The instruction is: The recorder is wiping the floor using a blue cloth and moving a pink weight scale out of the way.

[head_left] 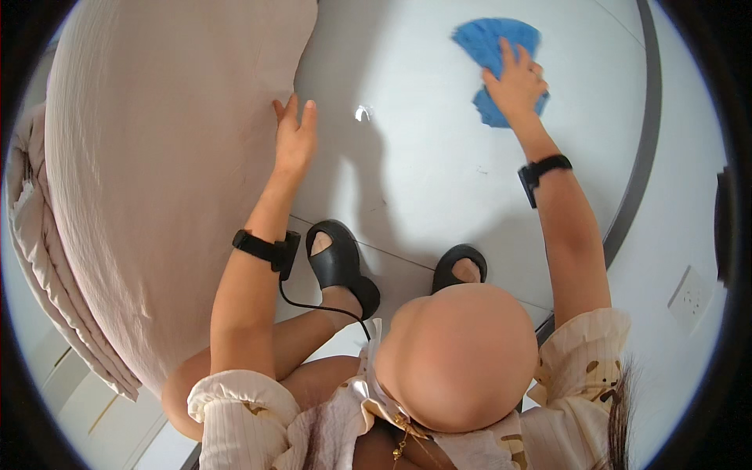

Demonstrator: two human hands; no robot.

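A blue cloth point(490, 44) lies bunched on the pale tiled floor point(429, 170) at the upper right. Pressed onto it with fingers spread is my right hand point(518, 85), and cloth shows on both sides of the palm. My left hand point(295, 132) is at the edge of a pale pink bed cover point(176, 117), fingers apart, with nothing seen in it. Whether its fingertips touch the fabric is unclear. Black bands with small devices circle both forearms.
The draped bed cover fills the left side, with folded bedding point(44, 235) beyond it. A dark baseboard point(640, 141) curves along the right wall, where a socket point(691, 299) sits. My black slippers point(338, 258) stand on the floor; a cable hangs from the left band.
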